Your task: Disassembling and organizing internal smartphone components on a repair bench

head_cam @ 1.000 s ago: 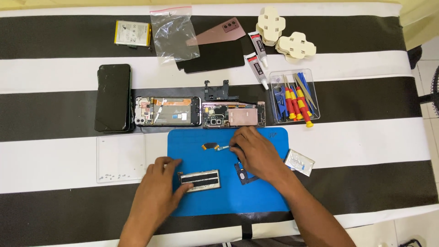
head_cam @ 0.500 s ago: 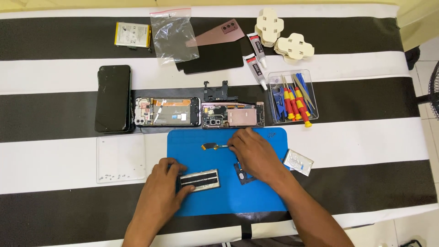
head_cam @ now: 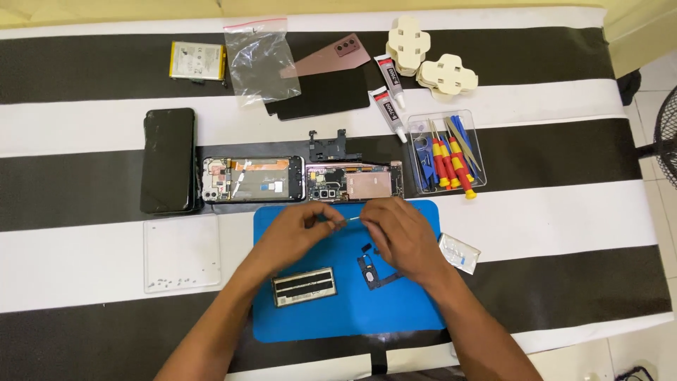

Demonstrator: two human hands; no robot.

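Item: tiny part (head_cam: 343, 223), pinched between my left hand (head_cam: 296, 233) and right hand (head_cam: 395, 233), fingers clamped on it, above mat (head_cam: 352, 317) top edge. I judge: grip lightly, stay over mat.

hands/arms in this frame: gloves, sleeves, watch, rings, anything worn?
Nothing worn that shows. The left hand and right hand are bare: no gloves, no rings or watch visible. Both forearms are bare up to the bottom edge of the picture, with no sleeve, strap or cable in view.
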